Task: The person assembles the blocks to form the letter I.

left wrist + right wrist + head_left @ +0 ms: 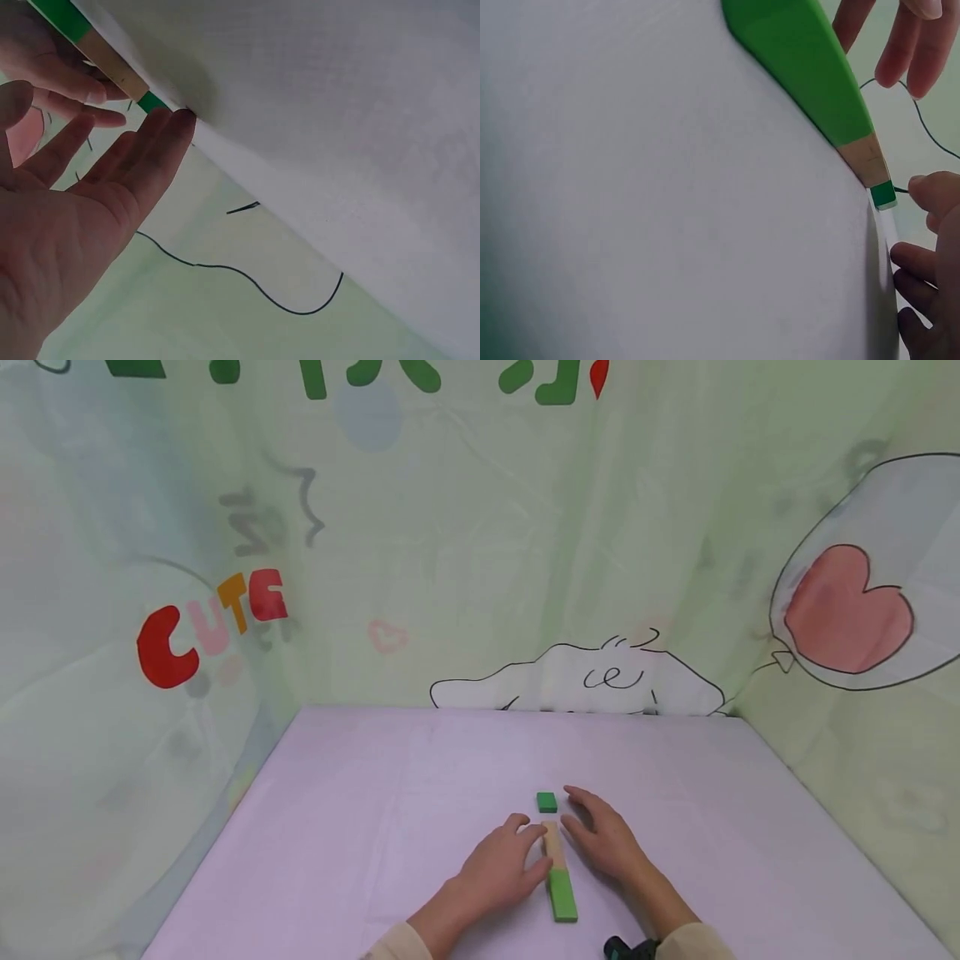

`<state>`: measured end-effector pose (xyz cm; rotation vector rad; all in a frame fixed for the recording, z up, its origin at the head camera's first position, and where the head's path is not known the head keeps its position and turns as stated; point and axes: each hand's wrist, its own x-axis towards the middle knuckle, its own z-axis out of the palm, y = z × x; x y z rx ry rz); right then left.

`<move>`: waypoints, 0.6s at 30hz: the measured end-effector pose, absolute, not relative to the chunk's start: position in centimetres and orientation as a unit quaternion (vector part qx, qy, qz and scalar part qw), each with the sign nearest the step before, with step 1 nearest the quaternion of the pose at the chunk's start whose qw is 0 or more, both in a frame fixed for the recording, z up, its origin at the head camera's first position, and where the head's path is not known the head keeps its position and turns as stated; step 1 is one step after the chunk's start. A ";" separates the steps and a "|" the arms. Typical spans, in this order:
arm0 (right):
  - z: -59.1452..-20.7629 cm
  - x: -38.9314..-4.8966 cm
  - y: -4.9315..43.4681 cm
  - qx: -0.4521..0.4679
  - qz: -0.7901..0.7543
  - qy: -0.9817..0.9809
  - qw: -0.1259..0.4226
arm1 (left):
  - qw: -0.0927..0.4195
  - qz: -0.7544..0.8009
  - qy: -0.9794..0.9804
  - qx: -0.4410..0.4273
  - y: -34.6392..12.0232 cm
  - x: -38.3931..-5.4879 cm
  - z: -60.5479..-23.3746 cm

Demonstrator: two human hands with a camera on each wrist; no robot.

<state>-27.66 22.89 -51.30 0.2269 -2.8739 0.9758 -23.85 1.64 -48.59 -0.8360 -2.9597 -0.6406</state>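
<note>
A light green block (563,900) and a plain wooden block (554,850) lie end to end in a line on the table. Just past the wooden block's far end, a small dark green block (547,802) lies apart in the head view. My left hand (501,865) is at the left of the line, fingers loosely bent and holding nothing; whether its fingertips touch the wooden block I cannot tell. On the other side, my right hand (606,840) is beside the wooden block and the dark green block, fingers relaxed, with nothing gripped.
A pale lilac cloth covers the table (337,827). Printed curtains (480,543) hang behind and along both sides. At the bottom edge, a black device (628,948) sits by the right sleeve.
</note>
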 end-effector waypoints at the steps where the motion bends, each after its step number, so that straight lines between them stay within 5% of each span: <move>1: -51.2 -27.6 22.9 0.075 0.319 -0.944 0.047 | 0.003 -0.204 -0.942 -0.267 1.6 -23.8 -48.6; 10: -50.8 -26.9 23.3 0.080 0.324 -0.942 0.041 | -0.008 -0.169 -0.955 -0.245 0.7 -24.0 -48.0; 18: -49.7 -26.5 23.9 0.110 0.303 -0.945 0.050 | 0.036 -0.155 -0.956 -0.247 -0.4 -24.6 -48.0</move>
